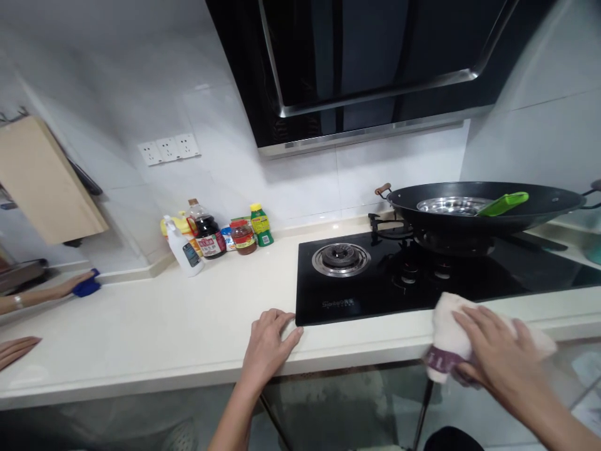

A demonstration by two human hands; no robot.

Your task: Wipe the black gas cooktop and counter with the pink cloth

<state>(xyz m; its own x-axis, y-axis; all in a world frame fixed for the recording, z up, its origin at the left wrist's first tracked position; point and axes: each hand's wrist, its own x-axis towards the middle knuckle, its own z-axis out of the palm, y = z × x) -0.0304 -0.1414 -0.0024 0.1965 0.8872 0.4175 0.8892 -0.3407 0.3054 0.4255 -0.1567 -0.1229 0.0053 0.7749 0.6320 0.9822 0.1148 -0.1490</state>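
My right hand (504, 360) grips a folded white cloth (453, 322) with a purple band, at the counter's front edge below the stove. Slight blur softens this hand and the cloth. On the white countertop (188, 326), my left hand (270, 343) rests with its thumb apart from the fingers and nothing in it. Its fingertips are by the front left corner of the black gas stove (338, 294). A large wok (549, 203) stands at the stove's right side, holding a round metal dish (451, 205) and a green-handled utensil (504, 203).
Along the wall stand a white spray bottle (183, 250), a dark sauce bottle (206, 232), a red-lidded jar (243, 238) and a green bottle (261, 227). Another person's hand holds a blue cloth (87, 285) at left. A range hood (357, 62) hangs above.
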